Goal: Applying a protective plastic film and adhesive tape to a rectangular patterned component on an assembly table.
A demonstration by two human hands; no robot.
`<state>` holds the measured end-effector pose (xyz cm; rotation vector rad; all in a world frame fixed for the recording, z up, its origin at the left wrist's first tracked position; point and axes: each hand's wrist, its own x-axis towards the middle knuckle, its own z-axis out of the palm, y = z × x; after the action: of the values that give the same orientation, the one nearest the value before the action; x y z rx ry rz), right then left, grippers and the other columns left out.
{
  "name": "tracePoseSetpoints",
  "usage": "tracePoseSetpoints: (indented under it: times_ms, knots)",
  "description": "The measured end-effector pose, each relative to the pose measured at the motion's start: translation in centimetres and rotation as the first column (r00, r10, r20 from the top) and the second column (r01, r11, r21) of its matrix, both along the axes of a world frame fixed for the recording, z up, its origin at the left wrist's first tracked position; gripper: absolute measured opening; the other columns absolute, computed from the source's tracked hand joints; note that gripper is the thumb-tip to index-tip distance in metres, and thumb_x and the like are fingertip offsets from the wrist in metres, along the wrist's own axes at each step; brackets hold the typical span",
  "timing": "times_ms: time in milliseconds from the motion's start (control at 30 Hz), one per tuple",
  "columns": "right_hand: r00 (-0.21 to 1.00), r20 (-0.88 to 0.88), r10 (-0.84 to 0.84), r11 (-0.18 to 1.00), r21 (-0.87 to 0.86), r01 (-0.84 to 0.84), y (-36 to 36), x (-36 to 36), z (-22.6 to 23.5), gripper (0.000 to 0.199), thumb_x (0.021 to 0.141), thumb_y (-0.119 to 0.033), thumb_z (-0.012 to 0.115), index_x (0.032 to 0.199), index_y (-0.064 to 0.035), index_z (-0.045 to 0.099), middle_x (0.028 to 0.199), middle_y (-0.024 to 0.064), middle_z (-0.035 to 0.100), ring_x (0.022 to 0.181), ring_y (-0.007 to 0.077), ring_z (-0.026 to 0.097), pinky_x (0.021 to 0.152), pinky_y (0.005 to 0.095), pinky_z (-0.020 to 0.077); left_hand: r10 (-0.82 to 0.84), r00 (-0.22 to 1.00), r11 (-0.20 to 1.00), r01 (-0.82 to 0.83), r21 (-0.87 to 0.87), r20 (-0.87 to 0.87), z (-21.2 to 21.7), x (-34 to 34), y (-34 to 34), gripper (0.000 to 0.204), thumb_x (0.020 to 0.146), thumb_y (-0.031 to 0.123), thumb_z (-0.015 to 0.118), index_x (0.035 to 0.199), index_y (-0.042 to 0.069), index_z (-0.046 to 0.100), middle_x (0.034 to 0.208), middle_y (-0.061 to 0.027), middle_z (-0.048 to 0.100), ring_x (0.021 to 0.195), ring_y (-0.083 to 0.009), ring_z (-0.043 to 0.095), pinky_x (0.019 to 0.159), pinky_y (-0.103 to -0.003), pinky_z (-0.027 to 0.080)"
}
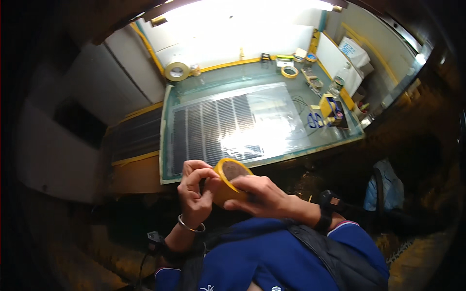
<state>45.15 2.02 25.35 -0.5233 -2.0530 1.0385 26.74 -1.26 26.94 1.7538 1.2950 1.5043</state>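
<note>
Holding yellow tape roll in right hand | touching it from left with left hand, curled narrow — cannot tell if pinching

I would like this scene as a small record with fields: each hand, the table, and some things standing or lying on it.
Left hand: thumb and finger at the left side of the yellow tape roll; grip unclear
Right hand: holding the same roll
Glass-topped table: bears dark solar cells with clear sheet around
Back left: wide tape roll
Right side: blue-handled scissors, clear bottle
</note>
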Motion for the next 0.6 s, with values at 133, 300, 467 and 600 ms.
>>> tracePoseSetpoints:
  times_ms: [133,300,467,600]
  knots:
    - [0.971,-0.164,-0.176,0.98,0.059,0.188,0.2,-1.1,-0.2,0.033,0.08,-0.021,0.071,0.105,-0.005,0.055,0.075,0.0133,0.064,0.06,0.0292,0.064,0.052,0.0324,0.0505,0.02,0.995,0.998,-0.014,-0.067,0.094,-0.6,0.6,-0.1,0.007,0.076,-0.003,0.063,0.081,0.001,0.061,0.092,-0.0075,0.051,0.088,-0.0165,0.05,0.081,-0.026,0.041]
    - [0.964,-0.138,-0.229,0.945,0.204,0.254,1.6,-0.7,-1.8,0.021,0.078,-0.012,0.072,0.095,-0.0039,0.065,0.077,0.0116,0.066,0.062,0.0202,0.066,0.056,0.0282,0.0534,-0.049,0.998,0.995,0.053,-0.08,0.048,-1.5,0.0,-0.3,0.007,0.078,-0.002,0.064,0.085,0.001,0.063,0.094,-0.0063,0.051,0.09,-0.0153,0.049,0.082,-0.025,0.04]
    - [0.937,-0.238,-0.254,0.887,-0.445,0.128,0.9,-1.0,-2.4,0.014,0.088,-0.007,0.063,0.097,0.0029,0.062,0.084,0.0077,0.067,0.077,0.0081,0.062,0.067,0.0208,0.0499,0.069,0.858,0.987,0.015,-0.159,0.508,-1.1,-0.4,0.6,0.031,0.09,0.01,0.059,0.119,0.001,0.057,0.115,-0.0088,0.058,0.101,-0.0148,0.056,0.093,-0.029,0.043]
    - [0.931,-0.278,-0.236,0.8,-0.6,0.024,0.8,-1.0,-2.0,0.016,0.089,-0.01,0.062,0.098,0.0025,0.062,0.085,0.0088,0.066,0.079,0.0088,0.061,0.068,0.023,0.0509,-0.096,0.935,0.929,0.208,-0.307,0.342,-1.9,-1.2,0.2,0.036,0.083,0.005,0.068,0.117,-0.001,0.058,0.115,-0.0085,0.057,0.106,-0.0161,0.056,0.091,-0.028,0.045]
